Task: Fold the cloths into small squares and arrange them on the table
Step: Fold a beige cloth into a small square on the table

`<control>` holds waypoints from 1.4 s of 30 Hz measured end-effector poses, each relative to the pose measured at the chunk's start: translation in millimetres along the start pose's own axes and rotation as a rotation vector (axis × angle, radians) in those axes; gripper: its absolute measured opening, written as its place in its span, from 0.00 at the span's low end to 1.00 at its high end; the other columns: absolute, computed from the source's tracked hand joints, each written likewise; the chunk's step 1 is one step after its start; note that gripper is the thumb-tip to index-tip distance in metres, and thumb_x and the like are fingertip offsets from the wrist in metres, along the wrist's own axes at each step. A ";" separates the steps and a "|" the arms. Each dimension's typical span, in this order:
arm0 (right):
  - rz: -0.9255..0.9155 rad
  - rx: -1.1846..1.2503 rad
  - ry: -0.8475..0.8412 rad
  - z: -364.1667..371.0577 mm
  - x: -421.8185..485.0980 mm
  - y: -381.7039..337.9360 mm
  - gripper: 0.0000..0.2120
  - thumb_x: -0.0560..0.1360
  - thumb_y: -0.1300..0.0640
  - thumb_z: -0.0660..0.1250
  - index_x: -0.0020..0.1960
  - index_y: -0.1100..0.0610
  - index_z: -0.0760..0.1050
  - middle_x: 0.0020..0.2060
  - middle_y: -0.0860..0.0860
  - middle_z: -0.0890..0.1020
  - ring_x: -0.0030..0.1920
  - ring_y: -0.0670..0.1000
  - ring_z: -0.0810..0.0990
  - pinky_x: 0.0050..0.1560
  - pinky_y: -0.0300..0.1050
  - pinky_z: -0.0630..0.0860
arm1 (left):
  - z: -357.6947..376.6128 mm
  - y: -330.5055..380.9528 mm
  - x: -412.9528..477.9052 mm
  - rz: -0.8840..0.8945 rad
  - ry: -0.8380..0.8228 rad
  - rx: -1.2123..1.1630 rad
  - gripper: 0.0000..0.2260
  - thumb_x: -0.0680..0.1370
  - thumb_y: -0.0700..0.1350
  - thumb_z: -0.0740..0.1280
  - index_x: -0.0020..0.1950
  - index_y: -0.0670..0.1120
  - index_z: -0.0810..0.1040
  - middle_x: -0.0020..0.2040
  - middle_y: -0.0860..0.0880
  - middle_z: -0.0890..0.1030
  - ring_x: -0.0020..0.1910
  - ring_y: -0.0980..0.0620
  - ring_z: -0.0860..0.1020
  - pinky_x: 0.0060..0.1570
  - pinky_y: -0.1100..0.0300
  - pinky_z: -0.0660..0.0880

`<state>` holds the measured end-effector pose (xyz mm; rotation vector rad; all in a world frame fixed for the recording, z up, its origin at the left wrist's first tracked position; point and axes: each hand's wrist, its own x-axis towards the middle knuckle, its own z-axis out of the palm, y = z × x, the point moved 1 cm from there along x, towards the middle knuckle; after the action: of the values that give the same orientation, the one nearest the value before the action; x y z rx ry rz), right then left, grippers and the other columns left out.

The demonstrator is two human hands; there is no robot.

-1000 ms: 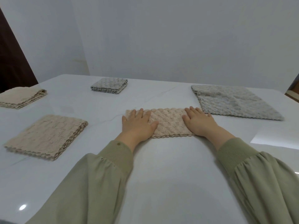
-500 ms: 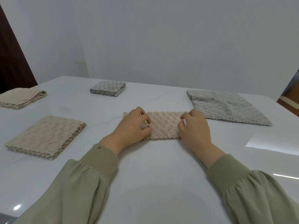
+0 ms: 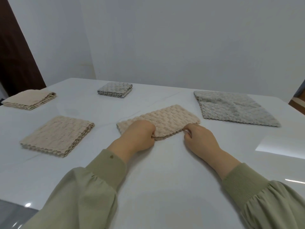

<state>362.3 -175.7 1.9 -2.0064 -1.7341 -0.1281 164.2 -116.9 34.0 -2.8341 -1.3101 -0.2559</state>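
Left hand (image 3: 137,138): fingers curled under, pinching the near edge of the beige textured cloth (image 3: 168,119) about midway along its length. Knuckles up, back of the hand toward the camera.

Right hand (image 3: 200,141): thumb and fingertips closed on the same cloth's near right corner. The rest of the hand sits just off the cloth, over bare table.

Near edge of the cloth between the two pinches looks slightly raised, layered edges showing. Cannot tell how many layers.

The cloth is a folded strip lying at the centre of the white table (image 3: 165,176), running from lower left to upper right. Its left end is partly hidden behind the left hand. Bumpy, waffle-like weave.

Both forearms are in olive-green sleeves with ribbed cuffs, left sleeve (image 3: 92,187) and right sleeve (image 3: 264,195).

To the right, just past the strip's far end and apart from it, a large grey cloth (image 3: 234,108) lies flat, much wider than the others.

Far centre: small grey folded square (image 3: 115,89).

Left, near: beige folded cloth (image 3: 56,134), stacked scalloped edges facing the camera.

Left, far, by the table edge: second beige folded cloth (image 3: 28,100), fold loops facing right.

All four are well apart from one another.

Beyond the table is a plain pale wall (image 3: 181,38); a dark brown panel (image 3: 14,50) is at upper left.
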 end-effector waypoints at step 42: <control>-0.132 0.157 -0.085 -7.8 -11.7 -8.7 0.17 0.79 0.53 0.59 0.65 0.57 0.72 0.69 0.54 0.70 0.70 0.52 0.65 0.69 0.41 0.57 | 35.1 10.2 4.3 -0.121 -0.187 -0.131 0.28 0.80 0.61 0.46 0.78 0.51 0.47 0.78 0.53 0.46 0.77 0.51 0.42 0.73 0.42 0.43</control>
<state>353.7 -188.9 6.9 -1.8087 -1.8686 0.0491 179.7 -117.6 0.7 -2.9522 -1.5586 -0.0819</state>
